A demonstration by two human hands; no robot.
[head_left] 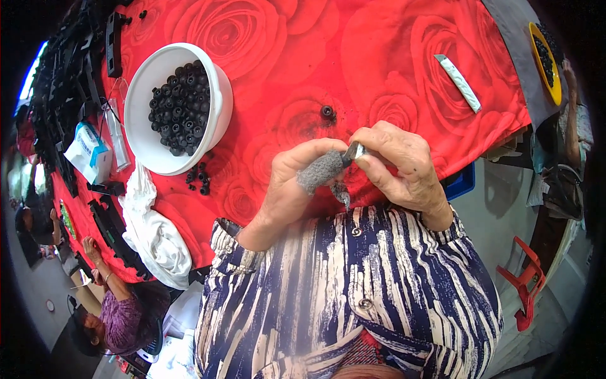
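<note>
My left hand (284, 177) is closed in a pinch, with a grey fuzzy wrap (320, 172) around one finger. At its tips it grips a small black part (347, 159). My right hand (401, 164) is closed on a small shiny blade-like piece (355, 151), which meets the black part. The pinching fingers hide much of both. Just beyond my hands a black ring-shaped part (327, 112) rests on the red rose-patterned tablecloth (284, 69). To the left, a white bucket (221, 104) holds many similar black parts (180, 110).
Several black bits (199, 179) lie beside the bucket. A white cloth (154, 237) drapes at the left edge near a white-and-blue packet (90, 153). At right lies a white utility knife (459, 85); a yellow tray (548, 66) stands beyond. Another person (123, 319) sits lower left; a red stool (527, 281) stands right.
</note>
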